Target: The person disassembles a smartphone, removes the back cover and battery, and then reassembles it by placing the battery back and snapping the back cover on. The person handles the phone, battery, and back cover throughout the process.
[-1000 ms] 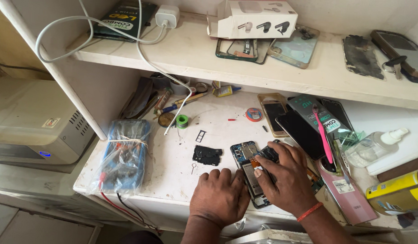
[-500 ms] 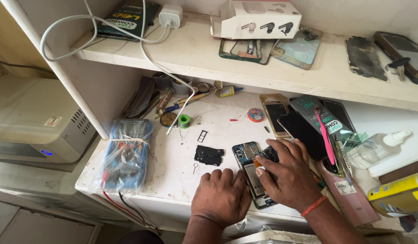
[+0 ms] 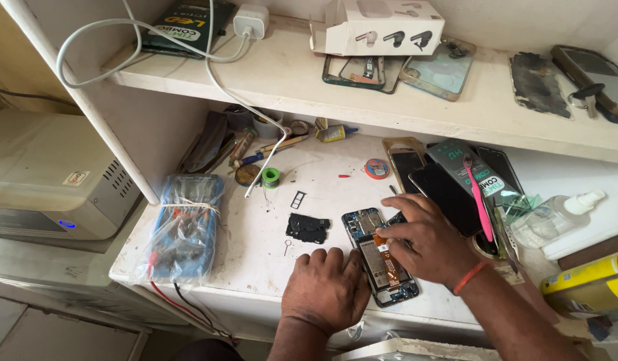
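My right hand (image 3: 426, 244) has its fingertips (image 3: 382, 235) pressed on the upper middle of the opened phone (image 3: 379, 257), gripping nothing I can make out. My left hand (image 3: 328, 287) lies flat and relaxed just beside the phone's lower left edge, steadying it. The phone's long axis runs away from me, tilted leftward; its back is off, battery and board exposed. A black cover (image 3: 307, 228) lies left of the phone.

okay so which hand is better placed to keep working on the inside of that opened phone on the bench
Probably the right hand: its fingertips already rest on the opened phone near the orange battery tab. The left hand lies flat beside the phone's lower edge, better suited to steadying it.
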`<state>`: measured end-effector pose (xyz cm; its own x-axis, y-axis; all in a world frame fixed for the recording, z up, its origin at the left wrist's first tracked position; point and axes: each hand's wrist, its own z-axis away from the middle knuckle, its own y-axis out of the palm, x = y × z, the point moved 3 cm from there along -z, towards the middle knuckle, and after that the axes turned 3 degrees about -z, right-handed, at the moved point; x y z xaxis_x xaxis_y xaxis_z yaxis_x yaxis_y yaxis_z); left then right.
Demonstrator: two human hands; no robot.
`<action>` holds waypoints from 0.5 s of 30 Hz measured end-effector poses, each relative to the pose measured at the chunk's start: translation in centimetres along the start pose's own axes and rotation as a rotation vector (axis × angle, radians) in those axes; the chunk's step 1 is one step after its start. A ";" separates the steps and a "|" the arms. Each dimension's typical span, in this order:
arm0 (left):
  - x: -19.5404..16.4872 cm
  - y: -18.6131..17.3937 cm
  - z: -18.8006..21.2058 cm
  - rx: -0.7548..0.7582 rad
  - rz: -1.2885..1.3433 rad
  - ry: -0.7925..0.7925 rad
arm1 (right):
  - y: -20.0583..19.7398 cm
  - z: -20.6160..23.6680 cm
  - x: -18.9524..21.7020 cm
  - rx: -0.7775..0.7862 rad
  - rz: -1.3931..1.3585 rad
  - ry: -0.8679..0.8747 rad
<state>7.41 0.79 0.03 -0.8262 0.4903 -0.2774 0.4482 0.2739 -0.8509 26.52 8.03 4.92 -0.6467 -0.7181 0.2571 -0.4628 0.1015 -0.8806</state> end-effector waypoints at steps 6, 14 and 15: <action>0.0 0.1 -0.1 0.032 -0.012 -0.006 | 1.3 -2.0 -2.4 0.170 -0.033 0.073; 0.0 0.1 0.0 -0.012 -0.005 0.000 | 1.9 -3.9 -3.1 0.306 -0.072 0.129; 0.1 0.1 0.0 -0.003 -0.003 -0.005 | 2.0 -4.0 -2.9 0.326 -0.052 0.113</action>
<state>7.40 0.85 -0.07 -0.8295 0.4852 -0.2767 0.4465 0.2782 -0.8505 25.04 13.05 4.05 -0.6991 -0.6337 0.3313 -0.2905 -0.1717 -0.9413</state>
